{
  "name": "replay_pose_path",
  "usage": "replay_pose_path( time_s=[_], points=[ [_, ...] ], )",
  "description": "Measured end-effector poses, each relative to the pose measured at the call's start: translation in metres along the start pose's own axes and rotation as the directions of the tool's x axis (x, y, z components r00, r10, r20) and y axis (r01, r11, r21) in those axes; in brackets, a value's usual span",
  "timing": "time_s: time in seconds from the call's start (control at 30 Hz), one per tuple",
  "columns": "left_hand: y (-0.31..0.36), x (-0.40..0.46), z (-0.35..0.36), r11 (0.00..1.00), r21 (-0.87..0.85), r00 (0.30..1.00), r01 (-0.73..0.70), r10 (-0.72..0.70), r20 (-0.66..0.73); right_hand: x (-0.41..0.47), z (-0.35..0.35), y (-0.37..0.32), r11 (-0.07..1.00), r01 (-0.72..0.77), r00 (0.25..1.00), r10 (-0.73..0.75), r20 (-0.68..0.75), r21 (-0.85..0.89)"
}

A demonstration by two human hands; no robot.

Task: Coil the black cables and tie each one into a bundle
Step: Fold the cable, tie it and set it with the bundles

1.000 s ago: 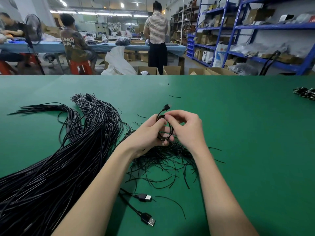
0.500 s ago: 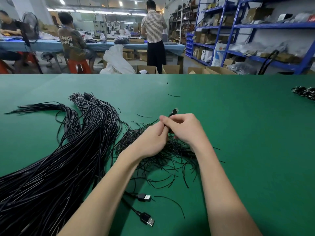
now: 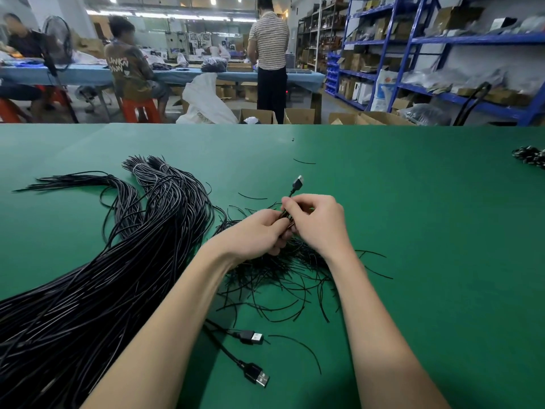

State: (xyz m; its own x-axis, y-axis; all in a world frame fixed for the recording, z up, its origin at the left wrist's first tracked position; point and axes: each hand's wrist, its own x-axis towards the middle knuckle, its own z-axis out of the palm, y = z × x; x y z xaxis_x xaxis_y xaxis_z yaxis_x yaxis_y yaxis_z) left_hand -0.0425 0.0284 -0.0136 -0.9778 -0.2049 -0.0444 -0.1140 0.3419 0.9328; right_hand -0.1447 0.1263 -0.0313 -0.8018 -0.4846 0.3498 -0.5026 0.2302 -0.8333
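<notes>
My left hand [image 3: 261, 233] and my right hand [image 3: 317, 222] meet above the green table [image 3: 427, 246], both gripping one coiled black cable. Most of the coil is hidden inside my fingers. Its small plug [image 3: 298, 183] sticks up and away from my right hand. Under my hands lies a heap of thin black twist ties [image 3: 283, 276]. A large mass of loose black cables [image 3: 88, 290] stretches across the left of the table. Two USB plugs [image 3: 256, 338] [image 3: 259, 376] lie between my forearms.
A small pile of tied bundles [image 3: 529, 156] sits at the table's far right edge. Stray ties [image 3: 303, 162] lie beyond my hands. Behind the table, people work at a blue bench [image 3: 88, 73], and blue shelving [image 3: 442, 54] stands at the right.
The round coil seen open between my hands a second ago is now squeezed flat inside my fingers. The plug end has risen and points further away.
</notes>
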Motion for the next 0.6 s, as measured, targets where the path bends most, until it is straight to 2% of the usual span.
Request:
replay_pose_path(
  time_s=[0.1, 0.27, 0.3, 0.4, 0.43, 0.47, 0.53, 0.6],
  points=[
    [0.002, 0.002, 0.002, 0.999, -0.040, 1.000, -0.012, 0.013, 0.015, 0.002, 0.000, 0.000, 0.999, 0.054, 0.998, -0.054, -0.027, -0.005],
    [-0.001, 0.000, -0.006, 1.000, 0.021, 0.992, -0.022, 0.019, 0.123, 0.002, 0.004, 0.003, 0.997, 0.075, 0.996, -0.075, -0.037, -0.020],
    [-0.002, 0.000, -0.007, 0.999, 0.045, 0.994, -0.019, 0.014, 0.110, 0.002, 0.005, 0.002, 0.998, 0.061, 0.998, -0.061, -0.033, -0.009],
    [-0.006, 0.003, -0.010, 0.998, 0.066, 1.000, 0.009, -0.009, -0.008, 0.003, -0.003, 0.004, 0.986, -0.039, 0.999, 0.035, 0.025, 0.161],
    [-0.008, 0.004, -0.011, 0.999, 0.039, 0.999, 0.022, -0.020, -0.047, 0.003, -0.009, 0.008, 0.993, -0.036, 0.997, 0.028, 0.070, 0.109],
    [-0.010, 0.004, -0.012, 0.999, 0.004, 0.996, 0.032, -0.032, -0.086, 0.003, -0.015, 0.014, 0.998, -0.006, 0.990, 0.013, 0.139, -0.057],
    [-0.015, 0.006, -0.013, 0.997, -0.061, 0.985, 0.050, -0.059, -0.160, 0.000, -0.024, 0.024, 0.920, 0.034, 0.942, 0.101, 0.321, -0.390],
    [-0.018, 0.008, -0.014, 0.987, -0.145, 0.976, 0.063, -0.091, -0.199, -0.005, -0.023, 0.029, 0.868, 0.014, 0.893, 0.213, 0.397, -0.497]
  ],
)
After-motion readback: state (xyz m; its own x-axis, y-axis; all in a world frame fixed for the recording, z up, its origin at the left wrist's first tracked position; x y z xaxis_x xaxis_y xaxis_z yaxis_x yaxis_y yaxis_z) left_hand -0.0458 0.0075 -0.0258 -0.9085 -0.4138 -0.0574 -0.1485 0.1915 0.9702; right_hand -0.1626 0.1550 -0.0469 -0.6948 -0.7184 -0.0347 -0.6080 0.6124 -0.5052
